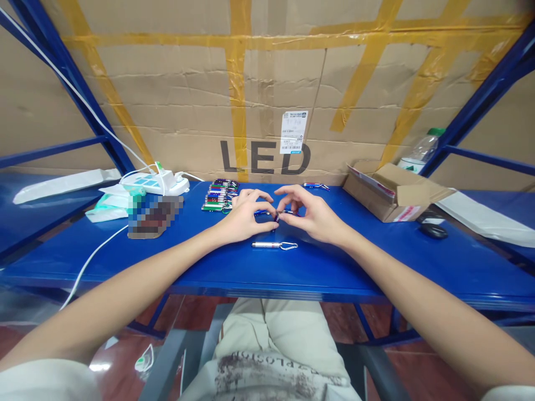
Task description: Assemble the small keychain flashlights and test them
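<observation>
Pinching a tiny keychain flashlight [276,216] between left hand [246,214] and right hand [311,214], fingertips closed on both ends, just behind the silver flashlight [273,245] lying on the tabletop [376,262]. Looking light, stiff, slick; probably best gripping the barrel.

hands: 2 | silver keychain torch [273,245]: 1 lying alone | torch pile [219,196]: too many to count | cardboard box [393,192]: 1 | power strip [152,182]: 1 | computer mouse [433,230]: 1 | bottle [422,149]: 1
</observation>
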A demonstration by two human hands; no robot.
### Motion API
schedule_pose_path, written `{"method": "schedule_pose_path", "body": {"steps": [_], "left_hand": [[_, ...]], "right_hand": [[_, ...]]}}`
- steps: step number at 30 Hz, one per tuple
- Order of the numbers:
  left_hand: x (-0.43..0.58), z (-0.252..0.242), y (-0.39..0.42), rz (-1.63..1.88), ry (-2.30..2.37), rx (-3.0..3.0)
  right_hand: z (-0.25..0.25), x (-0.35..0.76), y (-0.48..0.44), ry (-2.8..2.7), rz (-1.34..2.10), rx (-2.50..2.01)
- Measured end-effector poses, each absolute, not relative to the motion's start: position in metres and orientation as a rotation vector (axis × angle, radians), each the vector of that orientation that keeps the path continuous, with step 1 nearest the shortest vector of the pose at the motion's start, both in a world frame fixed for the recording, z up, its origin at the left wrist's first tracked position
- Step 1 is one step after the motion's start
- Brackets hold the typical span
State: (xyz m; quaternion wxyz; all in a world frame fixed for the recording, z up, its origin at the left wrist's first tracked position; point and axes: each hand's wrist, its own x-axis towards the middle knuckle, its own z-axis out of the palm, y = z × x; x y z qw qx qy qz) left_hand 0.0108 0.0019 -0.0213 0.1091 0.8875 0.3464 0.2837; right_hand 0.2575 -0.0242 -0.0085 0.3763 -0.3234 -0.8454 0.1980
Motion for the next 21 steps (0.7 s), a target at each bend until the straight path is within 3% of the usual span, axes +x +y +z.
{"method": "schedule_pose_path", "body": {"steps": [21], "left_hand": [[0.0115, -0.0193, -0.0004, 0.82, 1.034, 2.603]], "right_hand": [[-0.0074, 0.259, -0.0255, -2.21, 0.402, -0.89]]}}
